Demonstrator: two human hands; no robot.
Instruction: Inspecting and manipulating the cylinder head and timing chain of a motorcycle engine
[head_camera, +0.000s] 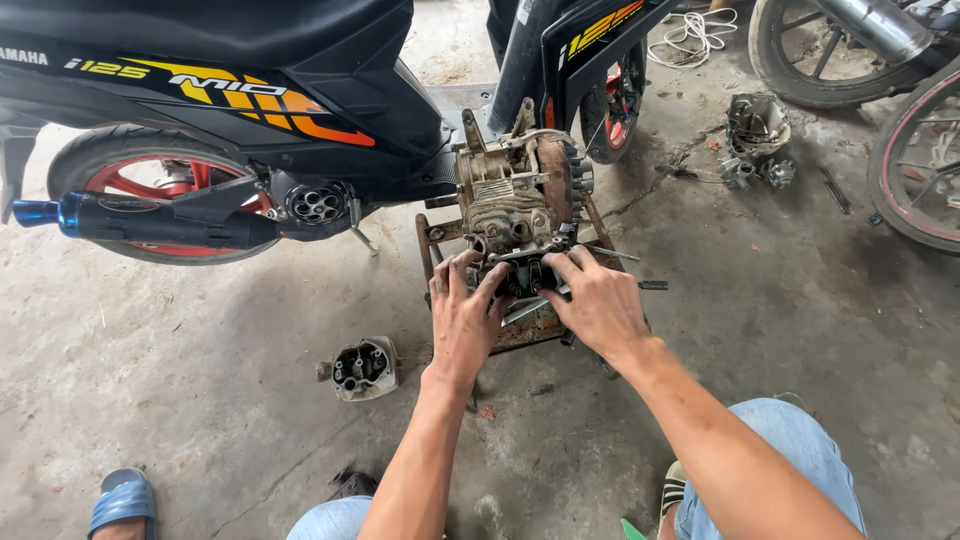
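Observation:
A dirty motorcycle engine (515, 190) stands on a rusty metal stand (432, 240) on the concrete floor. At its near end sits a dark metal part (527, 277), and both my hands are on it. My left hand (465, 320) presses its fingers against the left side of that part. My right hand (598, 298) grips the part's right side with curled fingers. The part is mostly hidden under my fingers.
A black scooter (250, 90) with a red rear wheel and a blue-tipped exhaust stands behind the stand. A loose cylinder head (362, 367) lies on the floor at left. More engine parts (757, 135) and two wheels (920, 160) are at right. My knees are at the bottom.

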